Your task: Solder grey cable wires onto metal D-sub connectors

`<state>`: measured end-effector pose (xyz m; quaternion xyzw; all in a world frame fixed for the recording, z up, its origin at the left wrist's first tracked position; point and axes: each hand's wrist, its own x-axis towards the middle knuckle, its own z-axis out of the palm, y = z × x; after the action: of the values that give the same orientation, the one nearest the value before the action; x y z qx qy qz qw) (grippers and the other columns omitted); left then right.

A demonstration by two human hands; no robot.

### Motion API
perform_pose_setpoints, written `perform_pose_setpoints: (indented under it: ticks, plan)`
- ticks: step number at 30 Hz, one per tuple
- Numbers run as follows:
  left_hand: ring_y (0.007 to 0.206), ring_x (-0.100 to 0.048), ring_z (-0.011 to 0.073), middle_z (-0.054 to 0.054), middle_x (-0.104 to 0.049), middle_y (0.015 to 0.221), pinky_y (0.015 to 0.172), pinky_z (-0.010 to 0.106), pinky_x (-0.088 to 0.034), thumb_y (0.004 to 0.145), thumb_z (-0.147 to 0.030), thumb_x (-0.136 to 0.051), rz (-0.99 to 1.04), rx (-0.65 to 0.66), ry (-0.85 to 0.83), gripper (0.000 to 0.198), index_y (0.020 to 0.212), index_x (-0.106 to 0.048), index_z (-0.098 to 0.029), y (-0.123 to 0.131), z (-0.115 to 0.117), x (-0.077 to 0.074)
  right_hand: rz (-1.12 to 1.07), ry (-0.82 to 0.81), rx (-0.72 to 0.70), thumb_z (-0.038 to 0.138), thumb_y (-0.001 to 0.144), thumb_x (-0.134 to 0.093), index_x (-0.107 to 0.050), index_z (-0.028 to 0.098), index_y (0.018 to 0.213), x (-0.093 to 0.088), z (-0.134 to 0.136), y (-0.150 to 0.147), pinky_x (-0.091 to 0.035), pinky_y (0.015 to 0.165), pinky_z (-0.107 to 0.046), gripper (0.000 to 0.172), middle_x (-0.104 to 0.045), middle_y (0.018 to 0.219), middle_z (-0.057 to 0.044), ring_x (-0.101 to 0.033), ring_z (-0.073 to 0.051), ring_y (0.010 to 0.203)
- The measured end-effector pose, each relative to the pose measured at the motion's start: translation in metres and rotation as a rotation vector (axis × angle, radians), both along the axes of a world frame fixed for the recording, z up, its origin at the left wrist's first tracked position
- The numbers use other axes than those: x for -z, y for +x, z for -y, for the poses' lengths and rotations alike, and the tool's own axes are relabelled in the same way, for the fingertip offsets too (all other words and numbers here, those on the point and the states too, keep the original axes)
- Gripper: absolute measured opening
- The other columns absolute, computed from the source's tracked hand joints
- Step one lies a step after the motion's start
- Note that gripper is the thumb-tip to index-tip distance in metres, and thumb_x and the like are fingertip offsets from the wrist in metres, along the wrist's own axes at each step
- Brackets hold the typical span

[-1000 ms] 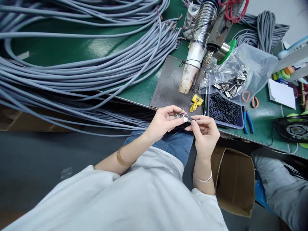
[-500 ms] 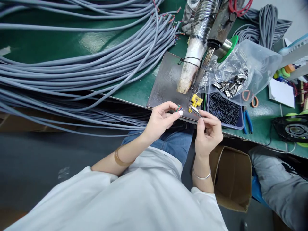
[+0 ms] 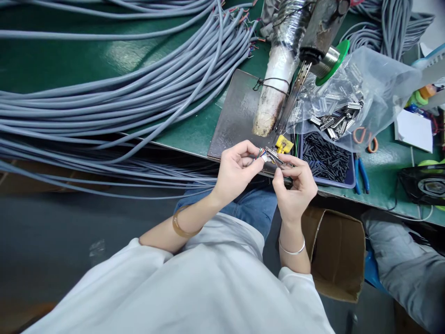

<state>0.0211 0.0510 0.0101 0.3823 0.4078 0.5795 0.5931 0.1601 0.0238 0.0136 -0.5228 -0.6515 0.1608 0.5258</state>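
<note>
Thin coloured wires [image 3: 261, 152] stick out of the pinch of my left hand [image 3: 237, 168], between thumb and forefinger. My right hand [image 3: 295, 185] grips a small metal multi-pin connector [image 3: 274, 157] by its right end. The wire ends and the connector's left end are close together; whether they touch I cannot tell. Just behind the connector is a yellow clip [image 3: 284, 144] at the edge of a dark metal plate [image 3: 231, 116]. Above the plate, a soldering iron [image 3: 295, 95] points down beside a white-wrapped duct [image 3: 274, 93].
Grey cables [image 3: 156, 97] with stripped ends spread across the green bench at left. To the right are a tray of black sleeves [image 3: 325, 157], a plastic bag of connectors [image 3: 378, 88], a solder spool [image 3: 332, 62], blue-handled pliers [image 3: 361, 174] and a fan [image 3: 426, 185]. A cardboard box [image 3: 337, 255] stands below.
My right hand has moved left with the connector, bringing it up to the wires in my left hand. My left hand has shifted slightly right. The camera view has shifted a little.
</note>
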Motion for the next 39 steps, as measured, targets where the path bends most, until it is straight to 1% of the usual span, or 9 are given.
perform_pose_setpoints:
  ticks: [8,13,19,23,27,32,36,39]
  plan:
    - [0.043,-0.039,0.0006,-0.006,-0.054,0.066,0.040,0.016,-0.030,0.078,-0.027,-0.079,-0.033,-0.032,0.037,0.025,0.072,-0.057,-0.016,0.003,-0.005,-0.005,-0.003,0.030,-0.001,0.015,0.087,-0.067,-0.059,0.026,0.080,-0.004,-0.007,0.000,-0.064,0.086,-0.043,0.015,-0.075,0.106,-0.003,-0.073,-0.021,0.101]
    - [0.044,-0.040,0.0010,-0.005,-0.054,0.065,0.041,0.016,-0.030,0.078,-0.028,-0.080,-0.055,-0.030,0.033,0.025,0.073,-0.058,-0.016,0.003,-0.006,-0.006,0.015,0.028,0.000,0.015,0.087,-0.067,-0.059,0.027,0.080,-0.004,-0.009,0.001,-0.063,0.084,-0.042,0.016,-0.075,0.105,-0.002,-0.073,-0.022,0.099]
    - [0.046,-0.041,0.0010,-0.005,-0.053,0.067,0.043,0.014,-0.033,0.078,-0.023,-0.077,-0.066,-0.049,0.060,0.024,0.070,-0.056,-0.016,0.003,-0.009,-0.005,0.054,0.050,-0.007,0.015,0.087,-0.067,-0.060,0.027,0.080,-0.004,-0.012,0.001,-0.064,0.084,-0.042,0.015,-0.076,0.103,-0.002,-0.074,-0.021,0.098]
    - [0.047,-0.042,0.0012,-0.005,-0.055,0.068,0.044,0.014,-0.036,0.077,-0.021,-0.077,-0.058,-0.058,0.116,0.023,0.070,-0.056,-0.016,0.003,-0.011,-0.005,0.070,0.131,-0.001,0.013,0.085,-0.070,-0.062,0.024,0.080,-0.003,-0.016,0.001,-0.064,0.081,-0.038,0.014,-0.076,0.103,-0.001,-0.074,-0.019,0.095]
    - [0.045,-0.041,0.0010,-0.005,-0.055,0.067,0.042,0.014,-0.034,0.077,-0.019,-0.076,-0.060,-0.048,0.112,0.022,0.070,-0.055,-0.016,0.003,-0.011,-0.006,0.057,0.164,-0.012,0.010,0.083,-0.071,-0.064,0.024,0.080,-0.002,-0.016,0.002,-0.063,0.079,-0.036,0.016,-0.076,0.103,-0.001,-0.074,-0.019,0.095]
    - [0.043,-0.039,0.0008,-0.006,-0.054,0.066,0.039,0.015,-0.030,0.076,-0.023,-0.079,-0.063,-0.027,0.055,0.024,0.070,-0.056,-0.016,0.001,-0.009,-0.004,0.103,0.176,-0.029,0.008,0.083,-0.070,-0.062,0.024,0.081,0.002,-0.012,0.002,-0.063,0.082,-0.036,0.018,-0.076,0.104,-0.002,-0.073,-0.018,0.096]
    - [0.045,-0.041,0.0009,-0.005,-0.056,0.067,0.041,0.014,-0.033,0.076,-0.027,-0.080,-0.054,-0.028,0.059,0.025,0.071,-0.058,-0.016,0.000,-0.007,-0.004,0.032,0.129,-0.042,0.009,0.083,-0.069,-0.062,0.023,0.081,0.002,-0.011,0.002,-0.063,0.082,-0.036,0.016,-0.076,0.104,-0.002,-0.073,-0.018,0.097]
    - [0.049,-0.044,0.0022,-0.004,-0.059,0.069,0.046,0.014,-0.038,0.077,-0.023,-0.078,-0.063,-0.028,0.090,0.019,0.072,-0.061,-0.015,0.000,-0.006,-0.005,-0.010,0.073,-0.036,0.011,0.084,-0.070,-0.063,0.023,0.079,0.000,-0.011,0.003,-0.062,0.081,-0.037,0.014,-0.076,0.103,-0.003,-0.073,-0.019,0.095]
